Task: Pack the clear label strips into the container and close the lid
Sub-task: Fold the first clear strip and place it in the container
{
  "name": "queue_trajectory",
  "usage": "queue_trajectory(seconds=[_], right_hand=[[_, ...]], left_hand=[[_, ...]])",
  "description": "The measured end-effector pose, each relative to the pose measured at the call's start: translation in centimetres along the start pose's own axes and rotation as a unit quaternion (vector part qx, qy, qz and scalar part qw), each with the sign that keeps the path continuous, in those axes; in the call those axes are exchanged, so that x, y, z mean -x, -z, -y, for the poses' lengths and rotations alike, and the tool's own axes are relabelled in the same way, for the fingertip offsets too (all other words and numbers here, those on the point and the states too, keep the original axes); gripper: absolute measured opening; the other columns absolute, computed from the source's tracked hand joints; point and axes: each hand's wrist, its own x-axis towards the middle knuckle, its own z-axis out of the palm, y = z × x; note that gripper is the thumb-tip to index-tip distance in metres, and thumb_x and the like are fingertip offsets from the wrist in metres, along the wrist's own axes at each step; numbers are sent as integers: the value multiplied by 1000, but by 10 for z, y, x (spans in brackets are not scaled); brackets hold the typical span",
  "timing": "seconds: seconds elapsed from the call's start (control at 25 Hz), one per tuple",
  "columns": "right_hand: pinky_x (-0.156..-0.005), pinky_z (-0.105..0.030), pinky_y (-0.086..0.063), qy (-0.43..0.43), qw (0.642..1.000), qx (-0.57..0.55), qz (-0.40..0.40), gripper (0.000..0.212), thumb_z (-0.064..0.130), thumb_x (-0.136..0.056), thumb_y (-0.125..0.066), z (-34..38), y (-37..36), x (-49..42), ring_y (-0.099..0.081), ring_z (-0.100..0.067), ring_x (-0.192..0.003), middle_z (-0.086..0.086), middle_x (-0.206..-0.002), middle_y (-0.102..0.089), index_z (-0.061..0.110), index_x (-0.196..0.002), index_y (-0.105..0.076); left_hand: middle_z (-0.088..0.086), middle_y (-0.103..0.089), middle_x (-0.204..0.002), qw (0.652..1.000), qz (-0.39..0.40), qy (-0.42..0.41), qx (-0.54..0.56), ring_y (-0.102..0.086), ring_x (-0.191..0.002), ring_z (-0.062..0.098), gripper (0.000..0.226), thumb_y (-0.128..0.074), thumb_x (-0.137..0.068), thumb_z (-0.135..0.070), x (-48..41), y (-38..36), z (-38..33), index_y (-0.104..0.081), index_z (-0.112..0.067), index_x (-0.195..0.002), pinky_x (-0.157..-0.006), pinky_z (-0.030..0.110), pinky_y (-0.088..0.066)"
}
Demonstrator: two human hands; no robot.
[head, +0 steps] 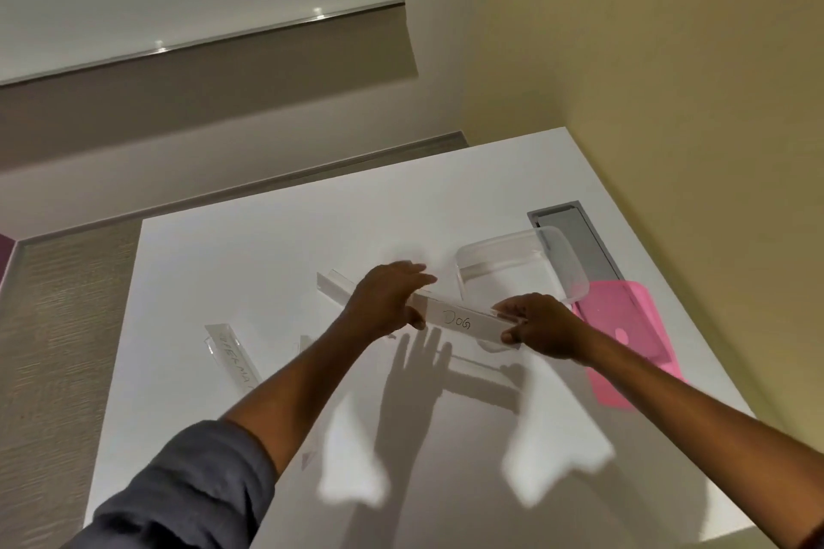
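A clear label strip (463,320) with "DOG" handwritten on it is held above the white table, level between both hands. My left hand (387,298) grips its left end with the fingers spread over it. My right hand (537,325) pinches its right end. The clear container (521,265) stands open just behind the strip, with another strip lying inside. Its pink lid (624,339) lies flat to the right, partly under my right forearm. Two more clear strips rest on the table: one (332,286) behind my left hand, one (232,357) at the left with writing on it.
The white table (276,245) stands in a corner, with a yellowish wall along its right side. A grey metal cable hatch (579,236) is set in the tabletop behind the container. The table's left edge drops to a textured floor.
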Motion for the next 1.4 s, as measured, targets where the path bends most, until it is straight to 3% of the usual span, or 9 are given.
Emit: queue_trajectory(seconds=[0.12, 0.24, 0.32, 0.44, 0.64, 0.8, 0.92, 1.2, 1.4], right_hand=[[-92, -30, -54, -2, 1000, 10, 7, 53, 6, -83, -80, -17, 30, -12, -73, -20, -107, -1, -124, -78, 18, -134, -73], [-93, -26, -49, 4, 1000, 11, 7, 55, 4, -83, -80, -33, 57, -25, -71, -20, -114, -4, -130, -76, 16, -137, -71], [-96, -24, -44, 17, 999, 38, 6, 57, 7, -84, -82, -44, 74, -34, -66, -15, -115, -3, -134, -74, 17, -139, -69], [-97, -24, -40, 33, 997, 71, 1, 59, 12, -87, -82, -56, 97, -49, -60, -11, -115, -4, -142, -69, 18, -143, -66], [-95, -33, -52, 78, 984, 161, -19, 68, 23, -75, -93, -65, 118, -70, -66, -21, -117, -3, -133, -70, 16, -138, -68], [-87, -41, -54, 118, 957, 266, -17, 47, 20, -77, -90, -72, 122, -91, -67, -27, -111, -4, -121, -70, 15, -119, -71], [-91, -46, -56, 111, 946, 303, -14, 46, 20, -80, -87, -81, 120, -105, -66, -28, -114, -5, -124, -68, 13, -121, -68], [-77, -40, -57, 135, 919, 367, -51, 39, 16, -79, -87, -99, 103, -132, -65, -30, -109, -9, -113, -67, 9, -110, -66], [-74, -40, -56, 138, 884, 439, -76, 36, 13, -84, -81, -109, 85, -142, -66, -29, -106, -11, -112, -68, 7, -115, -65]], left_hand=[[-3, -73, -137, 998, 34, -17, -40, -65, -124, 26, 81, -92, -78, -44, -25, 0, -17, -59, -33, -151, -103, 36, -46], [-6, -77, -122, 999, 41, -16, -25, -68, -113, 22, 71, -93, -76, -40, -45, 1, -31, -65, -36, -141, -79, 33, -46], [-5, -78, -117, 999, 27, -19, -22, -70, -108, 21, 64, -93, -77, -37, -58, 0, -42, -69, -33, -136, -74, 30, -43], [-3, -80, -113, 999, -1, -25, -21, -72, -103, 23, 57, -90, -78, -36, -75, -2, -54, -73, -30, -131, -73, 32, -51], [-2, -76, -121, 999, -29, 3, -19, -69, -112, 24, 63, -85, -80, -44, -100, -11, -66, -68, -30, -139, -81, 33, -50], [-1, -73, -127, 999, -42, 12, -23, -67, -119, 25, 67, -84, -82, -44, -116, -23, -71, -64, -26, -144, -88, 35, -53], [2, -71, -124, 999, -29, 13, -43, -67, -116, 26, 64, -86, -82, -40, -130, -32, -75, -66, -20, -139, -84, 38, -56], [8, -68, -119, 995, 4, 17, -103, -66, -111, 29, 57, -86, -87, -31, -154, -59, -83, -61, -12, -134, -80, 43, -60], [8, -70, -111, 990, 11, 25, -139, -68, -106, 30, 26, -73, -93, -11, -163, -76, -87, -64, -12, -118, -76, 41, -57]])
